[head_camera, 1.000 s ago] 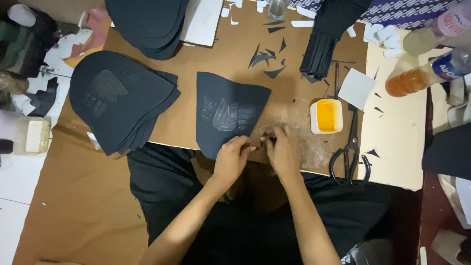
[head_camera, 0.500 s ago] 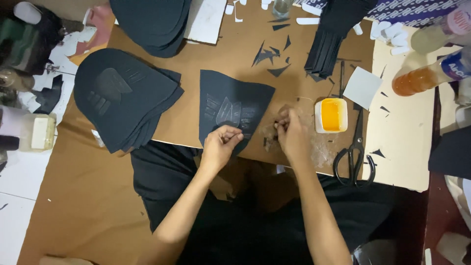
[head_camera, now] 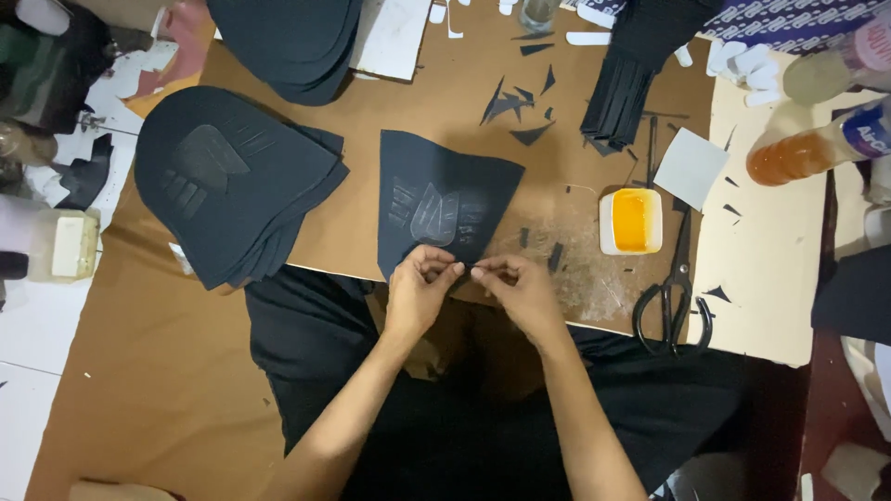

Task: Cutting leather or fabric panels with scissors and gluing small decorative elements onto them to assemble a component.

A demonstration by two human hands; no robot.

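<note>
Both hands, left hand point(head_camera: 419, 288) and right hand point(head_camera: 516, 286), pinch a small dark strip point(head_camera: 469, 269) at the near edge of the black panel point(head_camera: 445, 209) on the worktop point(head_camera: 436, 130); it could slip and stick crooked.

So the worktop point(head_camera: 306, 237) has a single cut panel point(head_camera: 445, 209) lying flat in the middle, near the front edge. Both hands meet right at that panel's front edge, left hand point(head_camera: 418, 295) beside the right hand point(head_camera: 522, 295), fingertips together on what looks like a tiny strip, hard to tell. Left of the panel sits a stack of panels point(head_camera: 232, 181), and another stack point(head_camera: 288, 42) lies behind that one. Right of the panel there's a small glue tray point(head_camera: 631, 221), with scissors point(head_camera: 673, 292) just right and in front of it. Behind the tray, a bundle of strips point(head_camera: 626, 79), scraps point(head_camera: 515, 107) to its left. A bottle point(head_camera: 817, 148) lies on its side at far right.
</note>
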